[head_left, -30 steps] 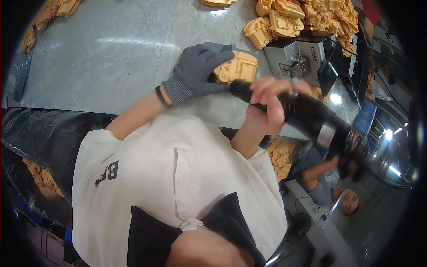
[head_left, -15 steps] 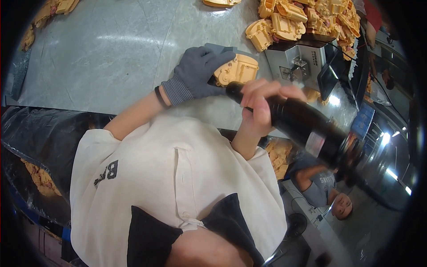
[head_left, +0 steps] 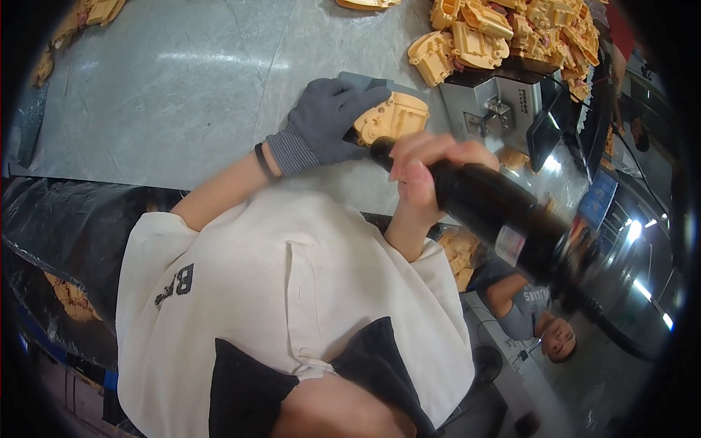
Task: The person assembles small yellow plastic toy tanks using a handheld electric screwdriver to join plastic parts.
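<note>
My left hand [head_left: 321, 120], in a grey knitted glove, is closed on a yellow plastic housing [head_left: 400, 115] with moulded bosses and recesses. A grey block [head_left: 365, 82] shows behind the glove and the housing. Bare fingers of my right hand [head_left: 429, 164] wrap round a thick black electric screwdriver [head_left: 504, 219], held slanting with its cable end toward the lower right. Its nose is at the near edge of the housing, where the tip is hidden, so I cannot tell if it touches a screw.
A heap of yellow housings [head_left: 511, 33] lies at the far right of the grey table [head_left: 182, 95]. Just below it stands a metal-cased machine [head_left: 489, 109]. More yellow parts [head_left: 95, 14] lie far left. Another person [head_left: 533, 306] is at the right, beyond a bench.
The screwdriver and my right hand have shifted slightly to the left, the nose staying by the housing. My left hand keeps its hold on the housing.
</note>
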`<state>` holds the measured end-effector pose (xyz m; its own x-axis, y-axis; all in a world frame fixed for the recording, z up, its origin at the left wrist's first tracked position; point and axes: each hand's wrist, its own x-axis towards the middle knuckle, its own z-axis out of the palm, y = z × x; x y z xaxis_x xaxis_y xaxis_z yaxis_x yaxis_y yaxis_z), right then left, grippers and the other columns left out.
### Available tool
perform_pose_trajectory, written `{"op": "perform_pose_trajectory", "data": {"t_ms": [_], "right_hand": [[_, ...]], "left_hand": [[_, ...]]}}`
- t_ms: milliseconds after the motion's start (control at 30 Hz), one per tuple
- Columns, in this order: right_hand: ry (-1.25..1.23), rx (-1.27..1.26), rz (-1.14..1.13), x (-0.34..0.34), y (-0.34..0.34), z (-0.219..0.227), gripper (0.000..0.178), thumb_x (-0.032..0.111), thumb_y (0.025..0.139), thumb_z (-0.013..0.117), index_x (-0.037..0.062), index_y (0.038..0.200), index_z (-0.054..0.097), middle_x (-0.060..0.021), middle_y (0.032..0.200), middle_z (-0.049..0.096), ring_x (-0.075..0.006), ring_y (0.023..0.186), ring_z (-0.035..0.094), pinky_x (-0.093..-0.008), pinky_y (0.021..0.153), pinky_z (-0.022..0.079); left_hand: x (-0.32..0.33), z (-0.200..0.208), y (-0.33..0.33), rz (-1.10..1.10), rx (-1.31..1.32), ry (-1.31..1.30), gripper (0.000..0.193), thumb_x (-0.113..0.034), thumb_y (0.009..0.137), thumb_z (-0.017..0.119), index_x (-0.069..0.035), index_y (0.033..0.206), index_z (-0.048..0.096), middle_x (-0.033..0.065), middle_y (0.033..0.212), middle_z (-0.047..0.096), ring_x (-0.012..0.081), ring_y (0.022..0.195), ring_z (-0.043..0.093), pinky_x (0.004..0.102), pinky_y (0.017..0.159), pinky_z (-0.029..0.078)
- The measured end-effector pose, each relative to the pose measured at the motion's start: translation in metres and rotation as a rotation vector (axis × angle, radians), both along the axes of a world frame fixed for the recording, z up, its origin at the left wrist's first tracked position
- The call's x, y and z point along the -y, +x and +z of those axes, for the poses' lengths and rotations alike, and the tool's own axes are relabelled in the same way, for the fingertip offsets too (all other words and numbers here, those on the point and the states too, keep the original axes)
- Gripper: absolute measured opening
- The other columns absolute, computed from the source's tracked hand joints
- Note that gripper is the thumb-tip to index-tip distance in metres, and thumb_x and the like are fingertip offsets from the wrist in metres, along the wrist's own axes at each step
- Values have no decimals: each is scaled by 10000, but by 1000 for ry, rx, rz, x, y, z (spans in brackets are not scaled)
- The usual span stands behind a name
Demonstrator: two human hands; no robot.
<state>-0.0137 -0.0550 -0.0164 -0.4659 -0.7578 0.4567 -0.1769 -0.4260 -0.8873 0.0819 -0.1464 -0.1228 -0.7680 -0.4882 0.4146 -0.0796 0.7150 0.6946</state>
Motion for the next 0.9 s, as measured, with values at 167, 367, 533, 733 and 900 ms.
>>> {"op": "perform_pose_trajectory", "data": {"t_ms": [167,367,533,733,900], "right_hand": [[-17,-12,40,-8,-5,4,496,5,738,572,54,1190,372,-63,573,472,-175,447,464,-344,506,437],[-352,182,-477,-62,-95,38,506,17,737,507,49,1223,371,-66,643,476,-182,491,468,-342,565,441],[-281,115,-710,-56,-128,32,501,18,718,531,-5,1193,377,-68,609,489,-173,492,485,-326,515,439],[-287,18,-716,-25,-128,24,457,-16,713,532,-15,1145,383,-64,569,477,-165,437,468,-336,522,460],[-327,99,-748,-32,-141,24,446,-28,709,531,-11,1132,389,-59,569,473,-147,442,459,-320,517,447]], "left_hand": [[1,5,1,-20,-18,17,767,-413,603,769,-142,1264,492,40,855,586,252,842,552,389,792,425],[-4,14,5,-42,142,137,770,-377,615,790,-126,1282,498,97,1100,584,302,1007,503,392,909,390],[-2,15,5,-60,110,122,741,-348,635,777,-106,1278,500,107,1101,585,300,1017,496,396,916,388],[0,18,0,-46,124,118,708,-349,645,764,-113,1260,505,93,1070,597,300,1002,504,396,901,390],[-2,18,-1,-42,67,125,689,-365,650,757,-126,1247,510,78,1024,611,296,978,515,394,882,389]]}}
